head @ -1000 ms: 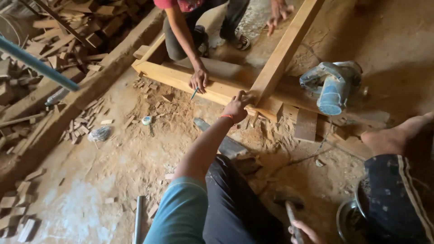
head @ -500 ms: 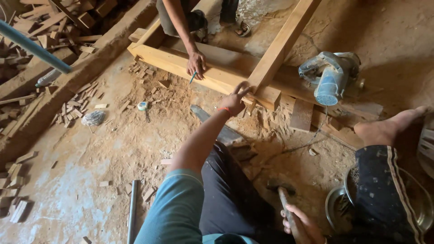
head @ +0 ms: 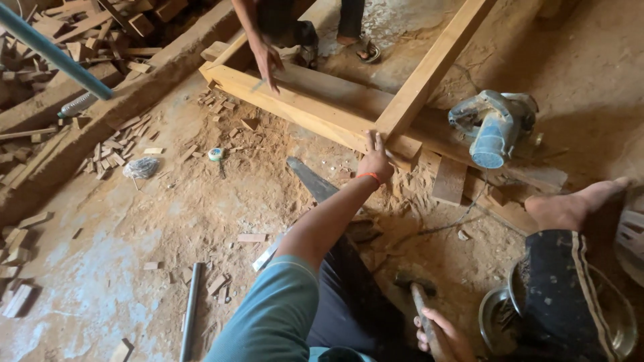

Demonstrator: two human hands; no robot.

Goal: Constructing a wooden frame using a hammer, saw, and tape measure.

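Note:
My left hand point(head: 376, 158) reaches forward and presses on the joint of a wooden frame point(head: 302, 107), where a long beam meets a cross beam point(head: 429, 67). An orange band circles that wrist. My right hand point(head: 439, 332) sits low at the bottom edge, closed round the wooden handle of a hammer point(head: 417, 293) whose dark head points away from me. Another person's hand point(head: 267, 62) rests on the same long beam further left, holding a small pencil-like thing.
A blue power saw point(head: 493, 127) lies on planks at the right. A handsaw blade point(head: 312, 179) lies in sawdust near my arm. My bare foot point(head: 570, 204) and a metal bowl point(head: 493, 322) are at the right. Wood offcuts point(head: 114, 154), a grey pipe point(head: 190, 308) and a blue pipe point(head: 54, 53) lie left.
The view has closed in on the frame. My right hand with the hammer has come further into view at the bottom. The other person's hand has slid slightly along the beam.

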